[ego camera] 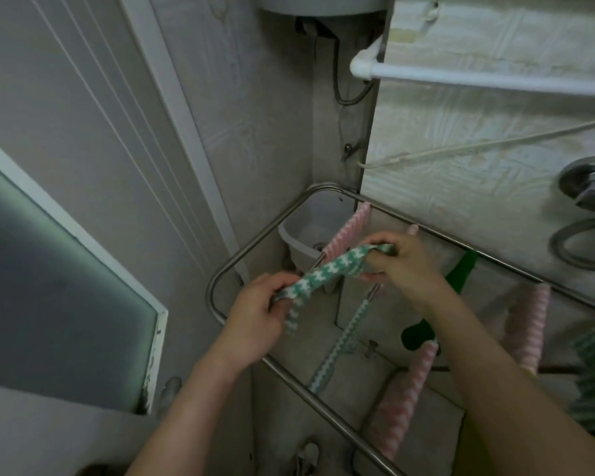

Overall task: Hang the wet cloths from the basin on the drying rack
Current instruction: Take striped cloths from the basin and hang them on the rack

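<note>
A green-and-white patterned cloth (327, 273) is stretched between both hands above the metal drying rack (241, 255). My left hand (255, 317) grips its lower end, and a short tail hangs below the fingers. My right hand (402, 262) pinches the upper end over the rack's inner rail. Hung on the rack are a pink-striped cloth (347, 231) behind the hands, two more pink-striped cloths (402, 393) (526, 328), a thin green-and-white cloth (344, 341) and a dark green cloth (461, 269).
A grey plastic bin (306, 228) stands in the corner under the rack. A white rail (461, 77) and a cord (478, 146) cross the right wall. A metal tap fitting with hose (584, 201) is at far right. A door with a frosted panel (49, 276) fills the left.
</note>
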Tool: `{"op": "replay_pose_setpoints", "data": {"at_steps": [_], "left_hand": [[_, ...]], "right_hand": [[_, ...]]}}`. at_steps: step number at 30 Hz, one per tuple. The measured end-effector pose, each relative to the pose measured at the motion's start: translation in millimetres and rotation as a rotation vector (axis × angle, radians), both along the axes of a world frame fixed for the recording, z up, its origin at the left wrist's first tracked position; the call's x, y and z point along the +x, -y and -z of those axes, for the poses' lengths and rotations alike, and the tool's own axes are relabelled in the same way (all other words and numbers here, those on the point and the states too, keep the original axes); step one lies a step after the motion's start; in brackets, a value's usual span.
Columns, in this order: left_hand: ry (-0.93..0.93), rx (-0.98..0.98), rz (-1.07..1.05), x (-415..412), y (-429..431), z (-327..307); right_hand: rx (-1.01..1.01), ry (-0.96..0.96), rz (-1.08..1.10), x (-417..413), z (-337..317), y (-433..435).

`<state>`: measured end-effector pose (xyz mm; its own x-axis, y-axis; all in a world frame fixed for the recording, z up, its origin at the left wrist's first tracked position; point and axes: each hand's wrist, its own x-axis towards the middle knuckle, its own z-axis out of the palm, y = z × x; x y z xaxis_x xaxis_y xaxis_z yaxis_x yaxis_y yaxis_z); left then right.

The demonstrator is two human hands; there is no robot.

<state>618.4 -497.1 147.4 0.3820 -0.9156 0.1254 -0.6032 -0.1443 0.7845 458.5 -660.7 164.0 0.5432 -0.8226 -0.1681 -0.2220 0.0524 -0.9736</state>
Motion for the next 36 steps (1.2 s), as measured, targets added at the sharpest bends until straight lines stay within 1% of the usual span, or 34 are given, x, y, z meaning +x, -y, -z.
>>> {"op": "replay_pose_setpoints", "data": {"at_steps": [1, 3, 6, 10, 12, 15, 17, 19, 21, 23, 24, 26, 27, 29, 30, 33, 36], "left_hand": [[-0.068, 0.015, 0.0, 2.3, -2.3, 0.8], [-0.17, 0.036, -0.014, 5.0, -6.3, 2.2], [-0.23, 0.082, -0.083, 17.6, -8.0, 10.4], [-0.161, 0.25, -0.209, 38.1, -5.9, 28.4], [-0.091, 0.326, -0.291, 49.0, -3.3, 40.4], [0.009, 0.431, -0.354, 55.0, 0.2, 52.2], [0.043, 0.457, -0.39, 57.2, 1.0, 57.8], [0.1, 0.468, -0.406, 54.8, 0.6, 59.7], [0.185, 0.461, -0.425, 52.3, -1.4, 61.8], [0.279, 0.416, -0.442, 51.7, -2.9, 63.0], [0.298, 0.392, -0.43, 51.0, -2.9, 64.4], [0.257, 0.393, -0.334, 47.8, -2.7, 63.7], [0.23, 0.424, -0.266, 44.7, -2.9, 62.5], [0.223, 0.483, -0.156, 38.3, -3.8, 61.1], [0.247, 0.491, -0.138, 36.2, -4.1, 60.7], [0.296, 0.495, -0.135, 37.5, -4.6, 62.6], [0.261, 0.499, -0.112, 43.8, -4.4, 63.5]], "right_hand": [[0.019, 0.006, 0.013, 4.6, 3.2, -0.7], [-0.008, -0.024, 0.033, 12.8, 9.3, -1.8], [-0.152, -0.14, 0.006, 31.4, 24.2, 6.3], [-0.308, -0.258, -0.088, 61.7, 37.3, 7.1], [-0.362, -0.313, -0.145, 80.3, 48.4, 6.2], [-0.436, -0.433, -0.163, 99.8, 62.4, 4.9], [-0.422, -0.452, -0.177, 111.2, 68.7, 3.3], [-0.346, -0.426, -0.198, 117.0, 72.7, 3.8], [-0.305, -0.429, -0.29, 118.3, 73.0, 6.1], [-0.389, -0.472, -0.323, 116.6, 73.1, 8.8], [-0.425, -0.495, -0.29, 113.9, 74.3, 11.9], [-0.438, -0.541, -0.176, 104.4, 74.1, 16.5], [-0.419, -0.579, -0.152, 99.0, 75.3, 17.7], [-0.362, -0.66, -0.181, 92.4, 81.3, 17.0], [-0.318, -0.654, -0.195, 90.9, 85.6, 15.8], [-0.201, -0.531, -0.164, 92.0, 96.3, 10.3], [-0.152, -0.474, -0.088, 93.9, 105.2, 9.3]]}}
